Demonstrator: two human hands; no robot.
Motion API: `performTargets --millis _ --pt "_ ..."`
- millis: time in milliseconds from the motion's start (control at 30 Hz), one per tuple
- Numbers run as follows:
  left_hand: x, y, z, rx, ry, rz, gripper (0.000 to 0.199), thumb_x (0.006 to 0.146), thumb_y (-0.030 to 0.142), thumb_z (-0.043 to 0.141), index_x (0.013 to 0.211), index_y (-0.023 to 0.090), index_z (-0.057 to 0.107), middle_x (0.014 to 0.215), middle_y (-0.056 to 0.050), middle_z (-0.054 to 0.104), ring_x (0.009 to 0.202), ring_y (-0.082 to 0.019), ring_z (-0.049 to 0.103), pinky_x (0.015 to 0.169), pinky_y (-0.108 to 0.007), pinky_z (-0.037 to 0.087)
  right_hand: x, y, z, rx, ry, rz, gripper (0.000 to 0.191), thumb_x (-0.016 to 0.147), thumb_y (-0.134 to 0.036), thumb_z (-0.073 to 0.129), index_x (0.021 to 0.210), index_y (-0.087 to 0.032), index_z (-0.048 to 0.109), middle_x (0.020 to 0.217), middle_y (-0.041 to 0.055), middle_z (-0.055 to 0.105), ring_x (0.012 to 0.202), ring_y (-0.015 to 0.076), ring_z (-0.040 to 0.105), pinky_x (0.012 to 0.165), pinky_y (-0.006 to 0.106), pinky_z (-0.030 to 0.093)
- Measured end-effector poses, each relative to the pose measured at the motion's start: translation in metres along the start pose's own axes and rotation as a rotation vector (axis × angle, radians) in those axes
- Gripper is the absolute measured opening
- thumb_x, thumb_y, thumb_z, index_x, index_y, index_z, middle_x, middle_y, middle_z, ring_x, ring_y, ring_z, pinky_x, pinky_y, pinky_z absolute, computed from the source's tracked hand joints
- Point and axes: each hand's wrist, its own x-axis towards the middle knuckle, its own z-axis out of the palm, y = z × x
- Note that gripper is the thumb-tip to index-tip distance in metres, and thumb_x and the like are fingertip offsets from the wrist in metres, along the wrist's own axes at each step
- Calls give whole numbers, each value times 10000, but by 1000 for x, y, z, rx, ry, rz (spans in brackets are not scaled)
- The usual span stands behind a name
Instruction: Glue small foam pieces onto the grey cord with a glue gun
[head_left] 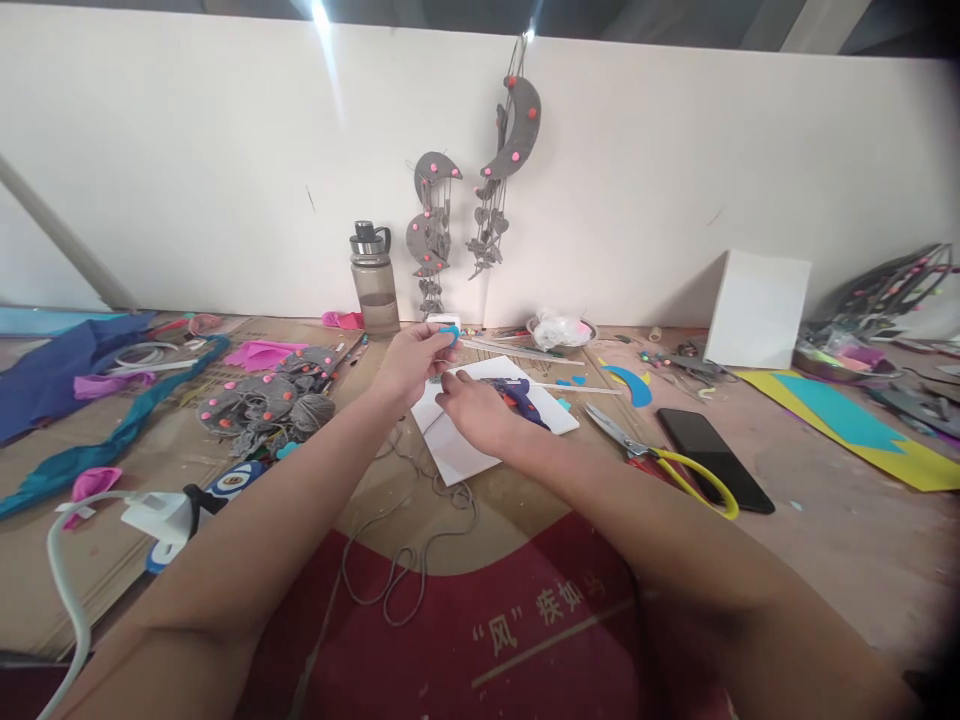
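Between thumb and fingers of my left hand (pixel 412 362) is a small blue felt piece (pixel 450 334), held above a white board (pixel 459 458). Just below it, my right hand (pixel 480 408) has its fingertips pinched together; what they hold is too small to make out. A dark blue and orange glue gun (pixel 529 402) lies on the board behind my right hand, partly hidden by it. Loose grey cord (pixel 426 540) trails in loops from near the board toward me. Small blue cut-outs (pixel 577 380) lie beyond the glue gun.
Yellow-handled scissors (pixel 637 448) and a black phone (pixel 709 458) lie to the right. A bottle (pixel 375 285) stands by the wall, where grey moon hangings (pixel 517 130) hang. Left are grey felt decorations (pixel 266 400) and a white plug with cable (pixel 161 515).
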Motion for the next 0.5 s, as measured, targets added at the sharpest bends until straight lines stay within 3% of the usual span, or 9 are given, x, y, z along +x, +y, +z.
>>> performTargets --millis 133,267,367,500 --pt "2 2 -5 -28 104 -17 184 658 230 719 739 131 587 727 -33 646 552 -62 539 492 -183 385 4 -3 8 27 -32 -30 238 831 -40 436 933 -106 640 1066 173 600 1037 278 522 812 382 463" --pt "1 2 -6 99 132 -74 150 669 219 698 730 138 587 737 -48 657 615 -97 600 442 -176 329 -6 1 -2 246 83 103 146 821 -111 469 875 -137 603 927 124 642 899 228 563 792 342 437" --pt "-3 -2 0 215 58 -162 123 693 194 663 737 148 558 732 -50 659 646 -127 646 416 -171 288 -18 11 -13 566 151 296 125 777 -117 482 846 -183 561 745 19 632 681 146 550 649 270 407" --pt "-10 -13 13 331 -124 -314 137 711 195 633 793 166 526 702 -49 668 584 -156 663 381 -182 213 -32 28 -21 1030 194 464 107 780 -221 531 886 -221 547 637 -47 603 565 106 527 534 220 371"
